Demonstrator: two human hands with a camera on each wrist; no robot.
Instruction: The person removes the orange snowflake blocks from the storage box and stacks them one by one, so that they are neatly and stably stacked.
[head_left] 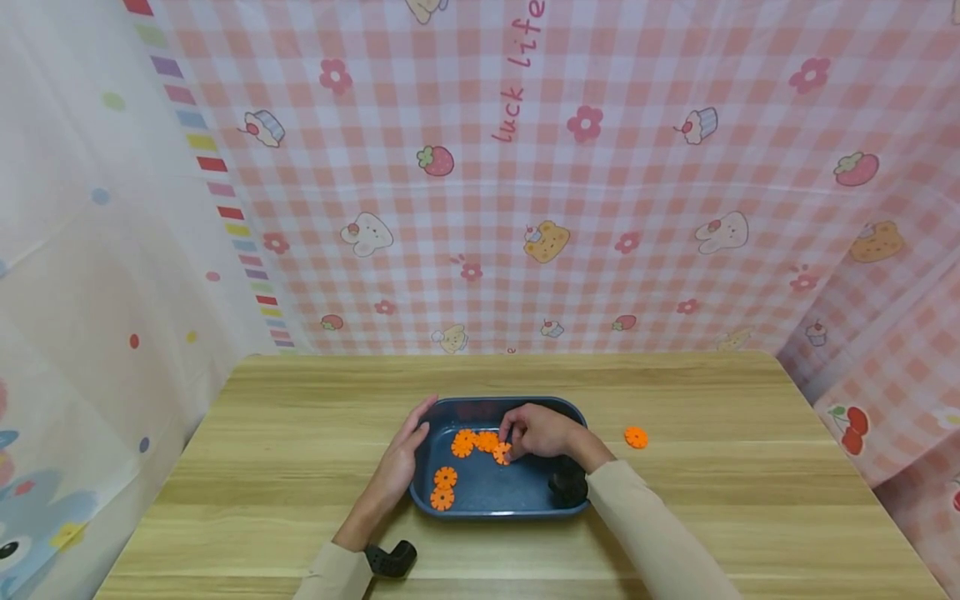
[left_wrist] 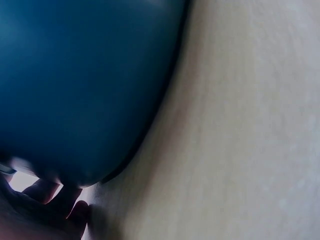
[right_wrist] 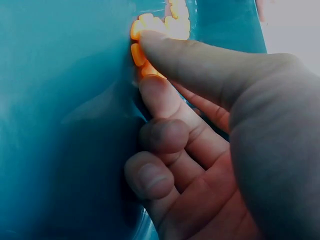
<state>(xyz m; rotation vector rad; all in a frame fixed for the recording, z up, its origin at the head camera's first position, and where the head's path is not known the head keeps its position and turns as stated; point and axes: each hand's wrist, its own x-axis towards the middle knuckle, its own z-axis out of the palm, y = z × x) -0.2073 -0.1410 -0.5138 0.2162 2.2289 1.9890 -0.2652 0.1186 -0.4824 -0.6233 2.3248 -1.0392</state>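
Observation:
A dark blue rectangular tray lies on the table with several orange notched discs in it. My right hand reaches into the tray and pinches one orange notched disc between thumb and forefinger, its other fingers curled in the right wrist view. Beside that hand, more discs lie in a cluster, and two others sit at the tray's near left. Along the tray's left side my left hand rests with fairly straight fingers. The left wrist view shows its fingertips against the tray's outer wall.
One loose orange disc lies on the wooden table to the right of the tray. A black wrist device sits at the left wrist, another at the right. Patterned cloth hangs behind the table.

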